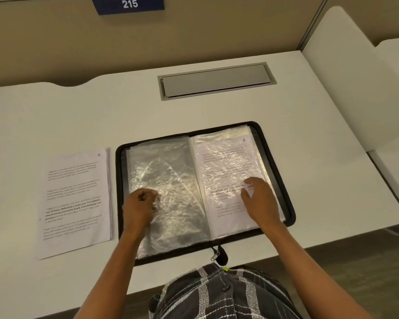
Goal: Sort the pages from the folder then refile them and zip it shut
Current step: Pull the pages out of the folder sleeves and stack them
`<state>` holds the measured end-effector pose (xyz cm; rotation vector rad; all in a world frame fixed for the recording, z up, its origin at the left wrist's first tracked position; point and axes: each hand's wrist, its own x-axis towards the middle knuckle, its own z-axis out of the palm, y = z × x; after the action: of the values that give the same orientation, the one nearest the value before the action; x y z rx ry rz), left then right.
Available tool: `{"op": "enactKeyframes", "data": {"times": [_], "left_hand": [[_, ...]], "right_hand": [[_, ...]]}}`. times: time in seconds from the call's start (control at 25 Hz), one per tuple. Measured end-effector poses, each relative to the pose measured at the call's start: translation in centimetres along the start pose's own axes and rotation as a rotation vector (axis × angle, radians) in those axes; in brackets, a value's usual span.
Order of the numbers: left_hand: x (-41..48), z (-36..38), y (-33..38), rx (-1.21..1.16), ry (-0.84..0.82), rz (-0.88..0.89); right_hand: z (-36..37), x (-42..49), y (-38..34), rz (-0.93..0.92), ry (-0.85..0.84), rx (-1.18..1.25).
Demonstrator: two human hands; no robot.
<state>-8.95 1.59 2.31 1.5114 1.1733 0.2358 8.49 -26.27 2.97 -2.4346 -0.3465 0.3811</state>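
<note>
Inside the folder (288, 203), our left hand (139, 206) pinched the empty sleeve (171, 166); at three o'clock our right hand (259, 200) rested, fingers relaxed, on page 5 (228, 157).

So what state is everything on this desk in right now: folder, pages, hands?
Folder: unzipped, lying open flat.
Left sleeve: empty.
Right sleeve: holds a page marked 5.
Stack of pages: out of the folder, beside it, top page marked 2.
Desk hatch: closed.
Left hand: fingers curled on the left sleeve; pinching unclear.
Right hand: fingers relaxed, resting on the right sleeve.
</note>
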Motion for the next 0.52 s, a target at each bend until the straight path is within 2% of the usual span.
{"op": "enactKeyframes", "data": {"times": [0.16, 0.36, 0.52], "left_hand": [[1.2, -2.8, -1.4, 0.117, 0.093, -0.009], [1.3, -4.2, -1.5, 0.2, 0.173, 0.017], [0.3, -3.9, -0.6, 0.315, 0.248, 0.122]], "right_hand": [[-0.8, 0.8, 2.7, 0.027, 0.098, -0.189], [-1.0, 1.5, 2.9, 0.005, 0.219, -0.152], [-1.6, 2.7, 2.8, 0.046, 0.321, -0.029]]}}
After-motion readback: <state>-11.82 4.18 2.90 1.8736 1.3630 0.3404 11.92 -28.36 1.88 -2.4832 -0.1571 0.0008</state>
